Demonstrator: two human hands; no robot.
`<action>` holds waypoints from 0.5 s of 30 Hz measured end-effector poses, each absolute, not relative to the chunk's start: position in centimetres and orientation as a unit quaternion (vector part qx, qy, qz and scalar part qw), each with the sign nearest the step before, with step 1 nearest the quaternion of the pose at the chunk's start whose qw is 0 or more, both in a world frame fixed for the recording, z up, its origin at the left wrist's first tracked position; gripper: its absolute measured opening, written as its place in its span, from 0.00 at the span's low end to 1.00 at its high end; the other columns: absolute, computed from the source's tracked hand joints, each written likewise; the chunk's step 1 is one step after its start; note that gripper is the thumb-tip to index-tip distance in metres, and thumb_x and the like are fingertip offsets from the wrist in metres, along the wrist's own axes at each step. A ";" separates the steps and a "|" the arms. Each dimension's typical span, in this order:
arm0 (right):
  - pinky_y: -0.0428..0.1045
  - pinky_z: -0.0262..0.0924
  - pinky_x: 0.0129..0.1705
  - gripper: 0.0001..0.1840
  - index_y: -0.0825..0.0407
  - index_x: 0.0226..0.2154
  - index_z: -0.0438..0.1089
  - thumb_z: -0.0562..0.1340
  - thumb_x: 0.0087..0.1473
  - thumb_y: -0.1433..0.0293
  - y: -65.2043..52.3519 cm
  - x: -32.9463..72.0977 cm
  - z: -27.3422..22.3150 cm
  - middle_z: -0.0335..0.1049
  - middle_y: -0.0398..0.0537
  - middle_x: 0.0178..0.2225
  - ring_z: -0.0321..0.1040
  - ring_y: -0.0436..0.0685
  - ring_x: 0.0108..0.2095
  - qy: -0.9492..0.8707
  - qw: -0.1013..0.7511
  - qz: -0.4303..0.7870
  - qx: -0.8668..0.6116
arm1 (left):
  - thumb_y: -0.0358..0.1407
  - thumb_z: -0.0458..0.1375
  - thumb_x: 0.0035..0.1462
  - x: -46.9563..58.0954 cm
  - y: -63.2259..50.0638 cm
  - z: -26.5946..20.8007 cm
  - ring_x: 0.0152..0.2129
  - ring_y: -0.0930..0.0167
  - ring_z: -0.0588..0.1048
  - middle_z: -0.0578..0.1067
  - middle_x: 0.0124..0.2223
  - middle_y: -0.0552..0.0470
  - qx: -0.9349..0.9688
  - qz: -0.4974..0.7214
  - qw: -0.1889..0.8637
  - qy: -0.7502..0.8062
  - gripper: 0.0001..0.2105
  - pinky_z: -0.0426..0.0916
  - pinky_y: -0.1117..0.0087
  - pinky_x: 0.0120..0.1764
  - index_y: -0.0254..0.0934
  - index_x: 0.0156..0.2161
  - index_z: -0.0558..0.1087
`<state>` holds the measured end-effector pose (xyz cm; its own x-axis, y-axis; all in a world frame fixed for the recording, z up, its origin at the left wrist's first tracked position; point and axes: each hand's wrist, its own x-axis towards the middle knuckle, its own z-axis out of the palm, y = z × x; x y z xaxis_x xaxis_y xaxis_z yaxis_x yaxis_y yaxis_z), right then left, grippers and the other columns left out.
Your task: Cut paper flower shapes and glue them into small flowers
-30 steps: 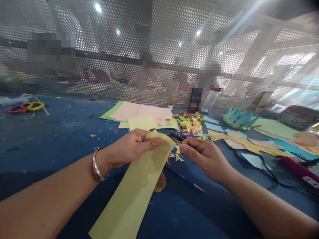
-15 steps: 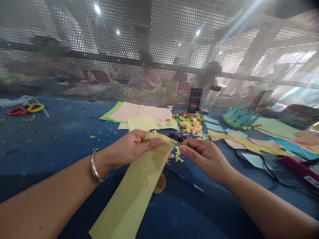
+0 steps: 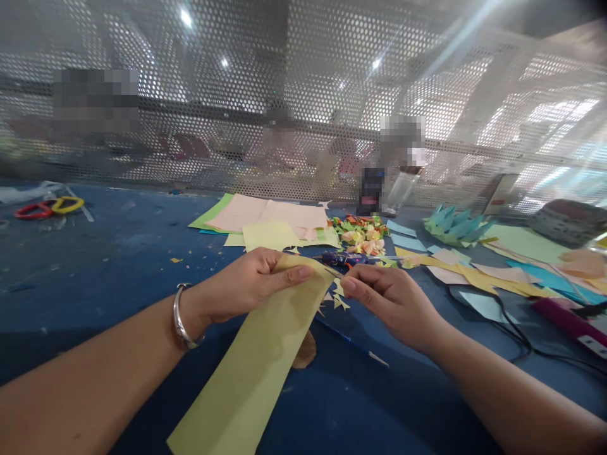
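My left hand (image 3: 258, 281), a silver bangle on its wrist, pinches the top of a long pale yellow paper strip (image 3: 251, 366) between thumb and fingers. The strip slants down toward the table's near edge. My right hand (image 3: 391, 303) is closed around a pair of scissors, whose handles are mostly hidden by the fingers. The thin scissor blades (image 3: 332, 272) meet the strip's upper right corner. Small star-like yellow paper offcuts (image 3: 340, 302) lie beneath. A round brown piece (image 3: 306, 351) is partly covered by the strip.
Pink sheets (image 3: 279, 213) and a heap of coloured paper bits (image 3: 363, 234) lie beyond my hands. At right are a blue paper flower (image 3: 455, 224), loose strips and a magenta tool (image 3: 569, 325) with a black cord. Red and yellow scissors (image 3: 50, 207) lie left. A perforated screen (image 3: 303, 82) stands behind.
The scissor blades look closer together at the paper's corner than before. Both hands have stayed almost in place, and the strip's lower end has shifted slightly left.
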<state>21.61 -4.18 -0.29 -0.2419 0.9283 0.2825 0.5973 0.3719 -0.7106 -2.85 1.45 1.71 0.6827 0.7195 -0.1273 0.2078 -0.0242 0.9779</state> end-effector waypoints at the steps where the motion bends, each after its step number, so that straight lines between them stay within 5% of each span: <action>1: 0.47 0.50 0.27 0.27 0.51 0.26 0.68 0.55 0.64 0.48 -4.2 21.6 -0.3 0.60 0.42 0.23 0.55 0.51 0.26 -0.752 0.348 0.239 -0.507 | 0.52 0.62 0.59 -2.9 1.5 1.7 0.24 0.71 0.77 0.82 0.35 0.43 0.684 0.210 0.612 0.336 0.22 0.70 0.75 0.25 0.35 0.46 0.82; 15: 0.48 0.50 0.29 0.27 0.51 0.25 0.66 0.55 0.65 0.49 -4.2 21.7 -0.3 0.60 0.42 0.24 0.55 0.51 0.27 -0.759 0.337 0.235 -0.505 | 0.52 0.62 0.59 -2.8 1.4 1.9 0.24 0.72 0.77 0.82 0.35 0.43 0.689 0.204 0.608 0.337 0.22 0.68 0.76 0.25 0.35 0.47 0.82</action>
<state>21.74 -4.18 -0.32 -0.2639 0.9250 0.2735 0.6080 0.3796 -0.6973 -2.79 1.43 1.86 0.6889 0.7133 -0.1285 0.2164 -0.0332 0.9757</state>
